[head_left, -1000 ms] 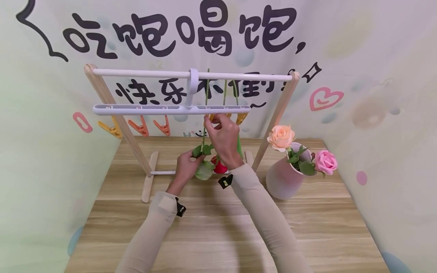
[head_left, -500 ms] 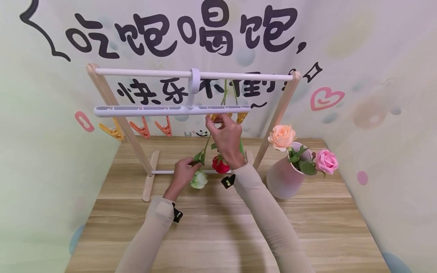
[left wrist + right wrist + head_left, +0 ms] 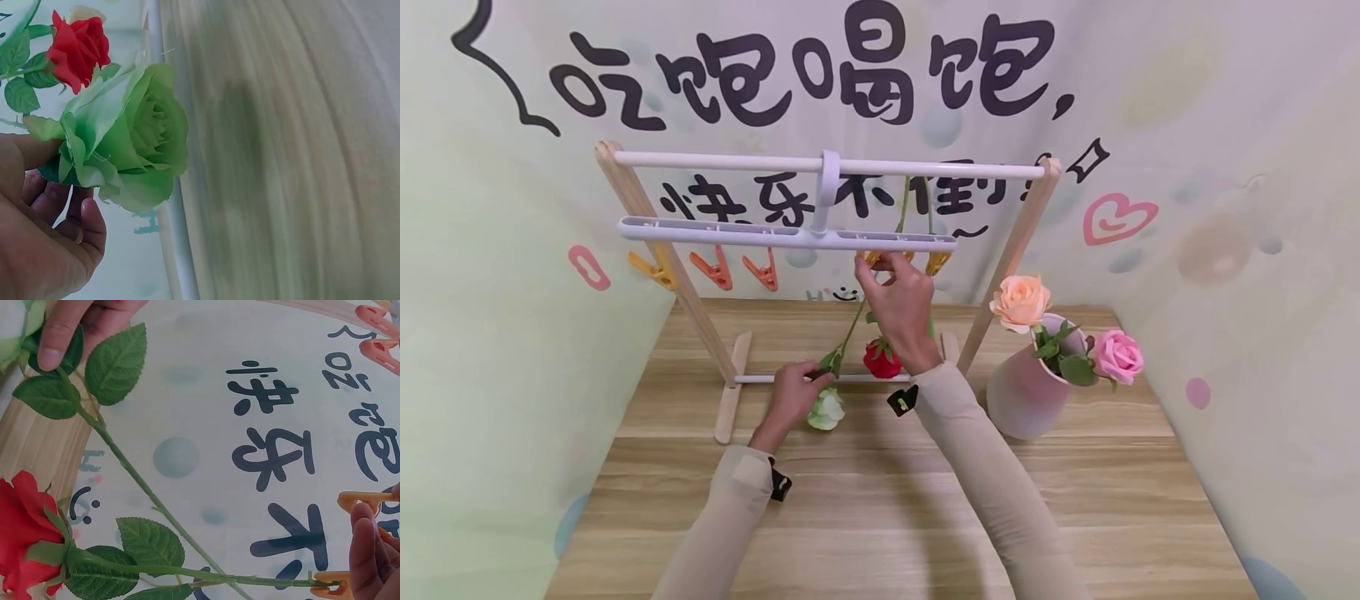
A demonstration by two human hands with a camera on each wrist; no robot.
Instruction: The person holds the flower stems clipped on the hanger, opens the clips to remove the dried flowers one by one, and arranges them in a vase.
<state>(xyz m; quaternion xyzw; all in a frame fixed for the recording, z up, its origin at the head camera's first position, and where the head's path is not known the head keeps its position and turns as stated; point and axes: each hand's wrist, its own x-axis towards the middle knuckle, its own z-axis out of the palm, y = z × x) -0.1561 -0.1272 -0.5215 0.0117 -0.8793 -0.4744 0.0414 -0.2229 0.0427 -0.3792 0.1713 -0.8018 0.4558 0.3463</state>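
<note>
My left hand pinches a pale green rose just behind its bloom, also close up in the left wrist view. The rose's green stem slants up toward the hanger, crossing the red rose's stem in the right wrist view. My right hand pinches a yellow clip under the right half of the white hanger. A red rose hangs bloom down beside it, its stem in another yellow clip. The green rose's stem end is out of sight.
A wooden rack with a white top rod carries the hanger. One yellow clip and two orange clips hang at its left. A vase holding a peach rose and a pink rose stands right.
My left hand has drawn the green rose down and left, and its stem no longer rises above the hanger. My right hand stays at the clip. The hanger has tilted, left end higher.
</note>
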